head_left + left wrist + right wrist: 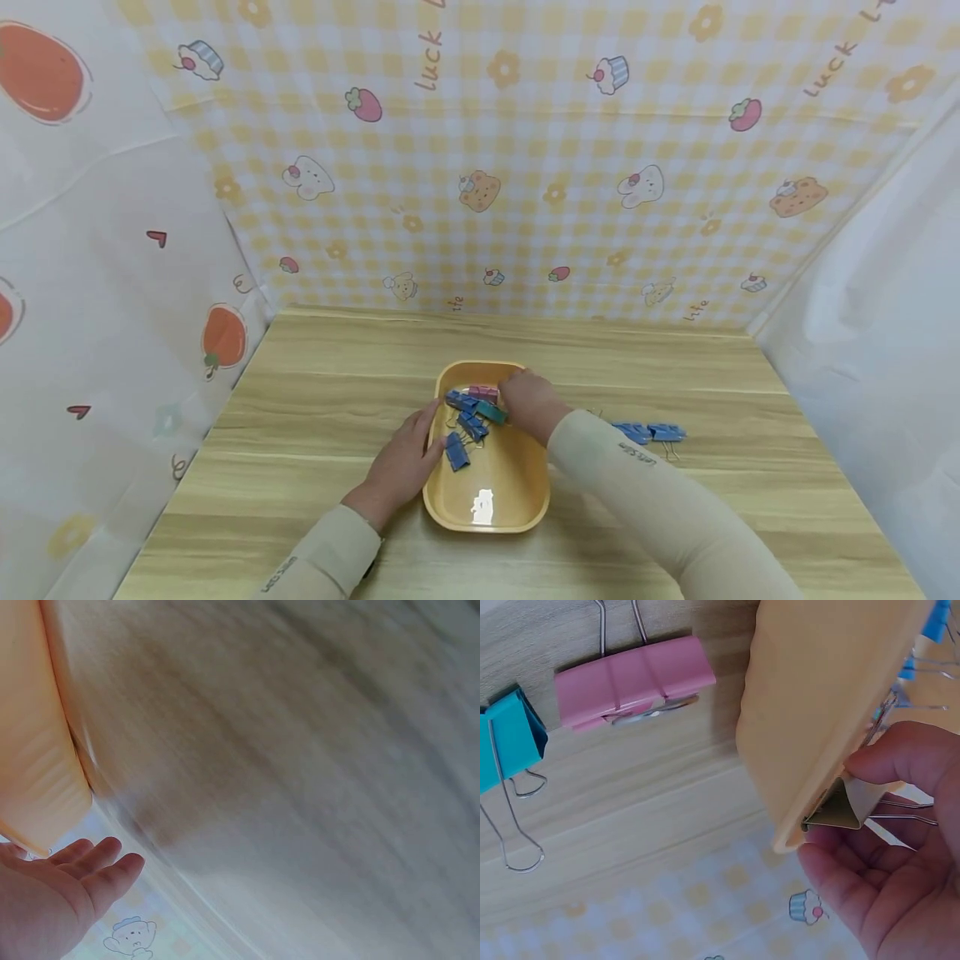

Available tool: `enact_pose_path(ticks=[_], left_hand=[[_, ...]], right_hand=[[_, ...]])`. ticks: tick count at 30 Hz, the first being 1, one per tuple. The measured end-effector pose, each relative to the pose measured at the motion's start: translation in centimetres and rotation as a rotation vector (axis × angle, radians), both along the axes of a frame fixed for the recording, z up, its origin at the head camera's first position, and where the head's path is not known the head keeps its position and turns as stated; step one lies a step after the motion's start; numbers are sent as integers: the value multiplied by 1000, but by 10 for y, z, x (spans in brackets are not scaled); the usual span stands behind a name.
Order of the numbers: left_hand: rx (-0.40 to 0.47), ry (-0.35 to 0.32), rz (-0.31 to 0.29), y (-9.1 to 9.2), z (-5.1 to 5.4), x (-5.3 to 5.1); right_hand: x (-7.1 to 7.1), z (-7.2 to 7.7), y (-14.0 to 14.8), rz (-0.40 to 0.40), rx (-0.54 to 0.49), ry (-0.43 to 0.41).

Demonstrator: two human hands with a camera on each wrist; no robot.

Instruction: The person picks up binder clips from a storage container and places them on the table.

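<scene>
At the yellow box's far right rim, my right hand point(528, 402) pinches an olive-gold binder clip point(836, 806) between thumb and fingers. The clip's wide edge meets the rim; whether it bites on it I cannot tell. My left hand point(405, 458) rests against the left wall of the box point(487, 500), thumb and forefinger at the rim. Its other fingers point(112, 881) stretch out loosely beside the box in the left wrist view. Inside the box lie several blue binder clips point(457, 452), a pink clip point(483, 392) and a green clip point(491, 412).
Blue binder clips point(667, 432) lie on the wooden table point(337, 358) to the right, partly behind my right sleeve. In the right wrist view, a pink clip point(637, 682) and a teal clip point(510, 742) lie on the table beside the box. Patterned cloth point(525, 167) hangs behind.
</scene>
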State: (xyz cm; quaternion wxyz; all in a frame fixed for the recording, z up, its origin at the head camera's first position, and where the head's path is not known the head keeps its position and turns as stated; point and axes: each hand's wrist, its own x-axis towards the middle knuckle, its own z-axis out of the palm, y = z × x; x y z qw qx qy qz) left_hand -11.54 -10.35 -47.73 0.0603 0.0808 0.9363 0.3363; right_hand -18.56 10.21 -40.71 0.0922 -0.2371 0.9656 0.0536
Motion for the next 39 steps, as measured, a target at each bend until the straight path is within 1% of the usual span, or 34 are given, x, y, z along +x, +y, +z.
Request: enact_pose_path(ticks=[4,7,14,21,25,31,34,39], left_hand=[[1,0,1,0,0,0],[2,2,1,-1,0,-1],[-4,-1,-3,-1,-2,-1],[-10,-15,-1,0,-3,-1],[-5,-11,-1,0,-2,-1],[1,1,-4,1,-3,-1],[6,5,-5,0,-3,-1],[3,9,-6,0,-4,-1]], right_hand=[[1,6,6,8,-58,8],[0,12,11,2,-111,-4],[-2,20,22,10,-172,9],[-1,31,32,4,-220,23],[0,36,44,3,-275,21],[1,38,65,37,-342,76],[2,38,74,45,-350,95],[3,38,89,20,-360,91]])
